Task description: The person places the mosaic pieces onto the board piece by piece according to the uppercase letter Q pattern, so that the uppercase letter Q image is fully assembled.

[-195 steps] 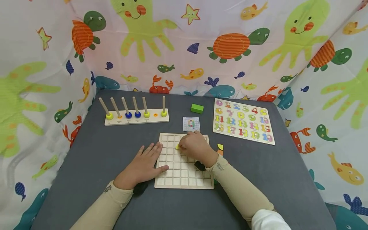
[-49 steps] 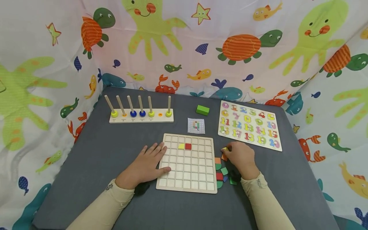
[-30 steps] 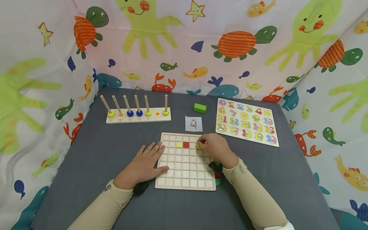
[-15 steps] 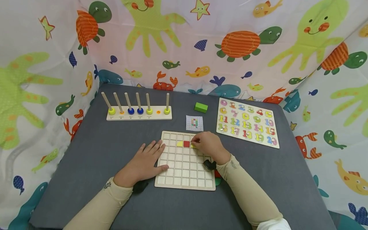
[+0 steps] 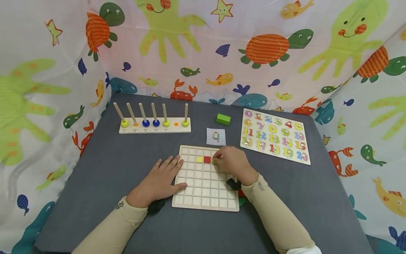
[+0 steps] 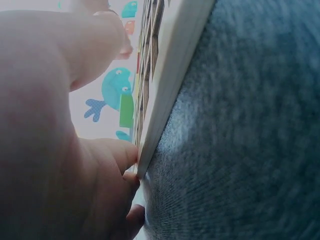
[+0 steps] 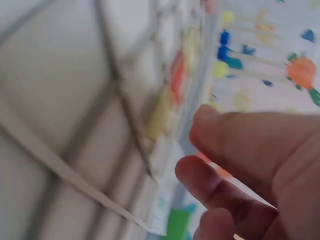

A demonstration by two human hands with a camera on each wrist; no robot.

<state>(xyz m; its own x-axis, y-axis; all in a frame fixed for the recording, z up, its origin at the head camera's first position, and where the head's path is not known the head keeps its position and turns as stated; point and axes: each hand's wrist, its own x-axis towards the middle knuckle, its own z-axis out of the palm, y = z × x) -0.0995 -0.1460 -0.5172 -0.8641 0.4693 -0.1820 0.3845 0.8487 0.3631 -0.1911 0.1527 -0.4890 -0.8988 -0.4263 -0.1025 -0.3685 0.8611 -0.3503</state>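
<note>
A wooden grid board lies on the table before me. One yellow square and a red square sit side by side in its second row. My left hand rests on the board's left edge, fingers spread; in the left wrist view its fingertips touch the frame. Over the upper right of the board is my right hand. The right wrist view, a little blurred, shows another yellow piece in the cell beside the red one. The thumb and fingers of that hand stand just apart from it, holding nothing.
A printed pattern card and a green block lie behind the board. At back left stands a peg stand with rings; at right lies a number puzzle. Loose pieces partly show beside the board's right edge, under my right forearm.
My right hand has brought a yellow piece from the pile on the right to the cell beside the red square and let go of it. My left hand has stayed on the board.
</note>
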